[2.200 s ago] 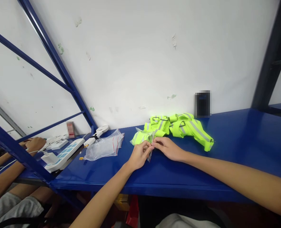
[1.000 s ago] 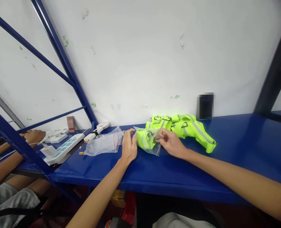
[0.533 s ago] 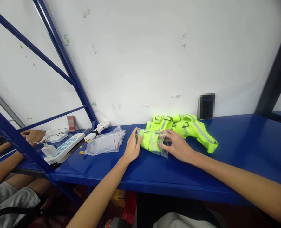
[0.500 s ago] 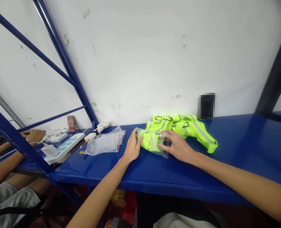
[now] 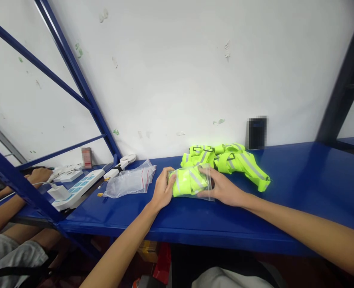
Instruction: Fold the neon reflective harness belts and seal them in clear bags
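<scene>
A clear plastic bag holds a folded fluorescent yellow-green strap with silver reflective stripes. Around the bag's left end my left hand is closed, its thumb on the front. My right hand grips the right end, where the bag's opening is; its fingertips are partly covered by film and strap, so I cannot tell how far inside they reach. Just behind lies a loose pile of the same yellow-green reflective straps with dark buckles. To the left rests a stack of flat zip bags with red seal lines.
The blue table runs along a white wall. A dark pixelated object leans there. At left are a small white fan, a power strip with a charger, and a blue metal post. Beyond it, a co-worker's hand shows.
The strap now fills more of the bag's right end. My right hand has moved from fingers spread at the opening to gripping it. The view has shifted slightly.
</scene>
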Tool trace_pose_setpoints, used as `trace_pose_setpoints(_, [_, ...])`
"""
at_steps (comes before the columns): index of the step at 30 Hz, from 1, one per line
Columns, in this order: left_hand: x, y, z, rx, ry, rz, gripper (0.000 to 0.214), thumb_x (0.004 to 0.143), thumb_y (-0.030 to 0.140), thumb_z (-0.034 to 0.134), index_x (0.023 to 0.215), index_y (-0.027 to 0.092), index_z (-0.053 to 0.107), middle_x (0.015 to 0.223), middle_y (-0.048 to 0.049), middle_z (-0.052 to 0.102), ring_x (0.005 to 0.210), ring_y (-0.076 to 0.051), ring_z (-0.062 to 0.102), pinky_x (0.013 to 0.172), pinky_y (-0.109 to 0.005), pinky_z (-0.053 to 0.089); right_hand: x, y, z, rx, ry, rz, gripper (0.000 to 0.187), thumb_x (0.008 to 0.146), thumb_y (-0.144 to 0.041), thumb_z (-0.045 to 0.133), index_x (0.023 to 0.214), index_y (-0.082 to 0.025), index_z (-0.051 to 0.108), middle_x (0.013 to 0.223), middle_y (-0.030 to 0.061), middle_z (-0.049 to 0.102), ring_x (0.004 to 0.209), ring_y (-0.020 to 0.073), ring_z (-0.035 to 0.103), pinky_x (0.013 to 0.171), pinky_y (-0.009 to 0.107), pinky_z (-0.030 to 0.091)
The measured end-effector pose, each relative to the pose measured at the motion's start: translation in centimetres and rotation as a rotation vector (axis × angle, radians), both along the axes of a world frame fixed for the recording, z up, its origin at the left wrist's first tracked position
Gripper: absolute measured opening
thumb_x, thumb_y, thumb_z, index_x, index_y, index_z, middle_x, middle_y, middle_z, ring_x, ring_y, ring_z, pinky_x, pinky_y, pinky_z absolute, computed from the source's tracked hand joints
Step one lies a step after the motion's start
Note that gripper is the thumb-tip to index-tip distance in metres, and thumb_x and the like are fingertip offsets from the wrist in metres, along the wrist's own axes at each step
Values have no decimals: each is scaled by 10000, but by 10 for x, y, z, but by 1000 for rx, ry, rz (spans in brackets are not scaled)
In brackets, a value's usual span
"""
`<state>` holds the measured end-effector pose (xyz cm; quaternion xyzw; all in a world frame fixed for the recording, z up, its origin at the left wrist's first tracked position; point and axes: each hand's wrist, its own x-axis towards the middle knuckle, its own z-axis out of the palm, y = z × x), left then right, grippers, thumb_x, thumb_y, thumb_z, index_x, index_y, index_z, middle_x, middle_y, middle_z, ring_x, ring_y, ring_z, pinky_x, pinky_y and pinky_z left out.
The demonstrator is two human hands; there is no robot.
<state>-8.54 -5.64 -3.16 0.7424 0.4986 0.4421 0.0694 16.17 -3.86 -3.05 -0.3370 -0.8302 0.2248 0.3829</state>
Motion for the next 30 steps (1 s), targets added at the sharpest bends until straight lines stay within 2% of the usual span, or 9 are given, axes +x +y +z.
trace_pose_setpoints(2, [2, -4, 1, -43, 5, -44, 335, 984, 445, 339, 1092, 183, 519, 857, -15, 571, 724, -150, 510, 704, -272, 387, 2, -1, 0, 51, 41, 31, 701, 671, -481, 800, 1257, -197, 540, 1219, 132, 580, 1107, 321, 576, 931, 473, 485])
trace_pose_setpoints(5, [6, -11, 5, -117, 39, -101, 346, 986, 447, 326, 1018, 183, 547, 785, 3, 556, 663, -137, 485, 644, -259, 356, 9, -5, 1, 138, 74, 124, 394, 756, -341, 752, 1102, -203, 623, 1140, 111, 621, 1010, 270, 612, 861, 408, 512])
trace_pose_setpoints(8, [8, -20, 13, -158, 86, -62, 358, 982, 463, 327, 1000, 191, 561, 705, 23, 520, 607, -131, 455, 603, -256, 322, 18, -12, 0, 191, 7, 153, 140, 839, -220, 648, 978, -214, 663, 1165, 103, 644, 1029, 258, 620, 863, 402, 505])
trace_pose_setpoints(13, [-1, -44, 38, -242, 217, 76, 397, 959, 513, 343, 969, 202, 590, 578, 42, 453, 541, -143, 434, 562, -259, 288, 28, -22, 2, 304, -68, 113, 88, 877, -257, 617, 901, -204, 682, 1272, 110, 635, 1162, 291, 592, 939, 460, 483])
trace_pose_setpoints(16, [-25, -61, 62, -284, 319, 165, 447, 944, 545, 342, 909, 197, 620, 588, 20, 528, 558, -166, 483, 569, -270, 310, 38, -25, 10, 312, -2, 87, 149, 892, -315, 612, 880, -207, 715, 1242, 93, 660, 1148, 276, 617, 951, 423, 511])
trace_pose_setpoints(19, [-63, -71, 94, -248, 400, 340, 483, 911, 588, 367, 956, 199, 648, 604, 5, 584, 576, -189, 530, 578, -279, 339, 52, -25, 11, 326, 17, 52, 163, 886, -339, 621, 920, -233, 739, 1025, 62, 738, 939, 250, 698, 832, 393, 577])
trace_pose_setpoints(24, [-128, -56, 134, -172, 391, 619, 495, 882, 587, 365, 1034, 225, 667, 899, -42, 694, 813, -238, 625, 727, -307, 437, 66, -19, 0, 250, -91, 95, 179, 851, -409, 644, 838, -243, 710, 1116, 64, 720, 981, 281, 690, 868, 441, 571])
trace_pose_setpoints(27, [-154, -33, 129, -254, 500, 683, 532, 887, 589, 333, 1130, 220, 629, 907, -78, 697, 919, -292, 632, 798, -361, 453, 63, -15, -3, 162, -137, 29, 295, 806, -450, 684, 1014, -244, 647, 1089, 76, 716, 959, 299, 685, 815, 461, 573])
trace_pose_setpoints(30, [-172, -14, 104, -385, 622, 728, 628, 895, 613, 266, 1256, 187, 554, 996, -150, 682, 1019, -360, 616, 844, -436, 451, 59, -15, -1, 176, -196, -12, 468, 818, -437, 668, 1224, -239, 549, 1113, 100, 689, 925, 300, 685, 771, 457, 569])
